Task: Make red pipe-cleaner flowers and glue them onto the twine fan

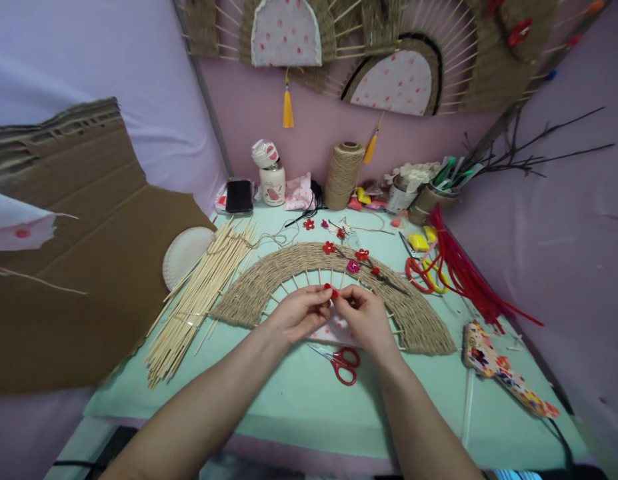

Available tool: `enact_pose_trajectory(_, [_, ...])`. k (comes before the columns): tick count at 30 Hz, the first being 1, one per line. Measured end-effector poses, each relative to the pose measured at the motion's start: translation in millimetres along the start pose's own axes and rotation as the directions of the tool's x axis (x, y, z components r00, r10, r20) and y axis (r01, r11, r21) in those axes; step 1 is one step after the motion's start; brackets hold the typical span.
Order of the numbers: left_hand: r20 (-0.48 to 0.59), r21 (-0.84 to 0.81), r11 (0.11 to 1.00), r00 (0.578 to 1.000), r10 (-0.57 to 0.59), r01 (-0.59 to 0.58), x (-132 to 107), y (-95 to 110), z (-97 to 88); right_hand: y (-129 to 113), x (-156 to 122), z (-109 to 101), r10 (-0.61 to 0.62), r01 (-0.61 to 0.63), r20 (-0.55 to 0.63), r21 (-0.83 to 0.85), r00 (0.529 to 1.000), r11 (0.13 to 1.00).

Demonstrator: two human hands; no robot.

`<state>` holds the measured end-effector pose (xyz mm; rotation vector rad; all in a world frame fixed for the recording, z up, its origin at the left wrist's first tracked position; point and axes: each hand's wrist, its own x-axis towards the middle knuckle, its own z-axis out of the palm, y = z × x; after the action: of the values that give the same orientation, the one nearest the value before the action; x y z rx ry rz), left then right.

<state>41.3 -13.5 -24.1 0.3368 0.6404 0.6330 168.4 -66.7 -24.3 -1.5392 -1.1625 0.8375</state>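
White with bright flowers, one glue gun [509, 373] lies to the right of the woven fan [423, 323]. One pair of red-handled scissors [345, 365] lies just on the near side of the fan. Straight wooden sticks [189, 320], too many to count, lie in a pile left of the fan. The left hand [303, 312] and the right hand [361, 317] meet above the fan's middle, fingertips pinching a small red bit [331, 290], too little to tell which way it points. The one fan on the table is rough brown string, curved like a rainbow; it stretches left to right, round side facing back. Two red flowers [362, 255], one pink flower [353, 266] and a thin dark twig [396, 285] lie on it. Behind the fan stand one fat string roll [343, 177] and one white bottle [273, 183].
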Motion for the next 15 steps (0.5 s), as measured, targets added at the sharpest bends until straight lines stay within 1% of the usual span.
enact_pose_trajectory(2, [-0.003,-0.017,1.000,1.000,-0.010,0.010,-0.2,-1.5,1.9,0.5,0.6,-0.8,0.051,-0.052,0.027,0.025,0.998,0.998])
enact_pose_trajectory(4, [-0.012,0.015,0.999,0.999,0.032,-0.032,-1.3,-2.2,4.0,0.8,0.6,-2.5,0.043,-0.045,0.050,0.040,0.998,0.998])
enact_pose_trajectory(6, [-0.029,0.075,0.991,0.993,0.111,-0.108,-2.7,-2.1,5.2,0.3,0.0,-4.7,-0.028,0.027,0.034,0.041,0.999,0.999])
enact_pose_trajectory(8, [-0.039,0.141,0.975,0.983,0.181,-0.174,-4.0,-1.4,5.6,-1.2,-1.0,-7.1,-0.160,0.160,-0.018,-0.005,0.987,0.987])
enact_pose_trajectory(10, [-0.032,0.202,0.956,0.974,0.223,-0.212,-5.2,-0.5,5.8,-3.3,-1.7,-9.5,-0.328,0.324,-0.025,-0.100,0.944,0.941])
enact_pose_trajectory(12, [-0.023,0.258,0.936,0.967,0.255,-0.241,-6.2,0.2,6.3,-5.0,-1.9,-11.2,-0.466,0.464,0.033,-0.187,0.884,0.866])
enact_pose_trajectory(14, [-0.018,0.319,0.908,0.956,0.293,-0.272,-7.1,0.6,7.2,-5.6,-1.7,-12.0,-0.541,0.542,0.077,-0.236,0.838,0.807])
enact_pose_trajectory(15, [-0.015,0.355,0.890,0.950,0.312,-0.287,-7.4,0.8,7.6,-5.3,-1.5,-12.1,-0.557,0.558,0.083,-0.252,0.827,0.791])
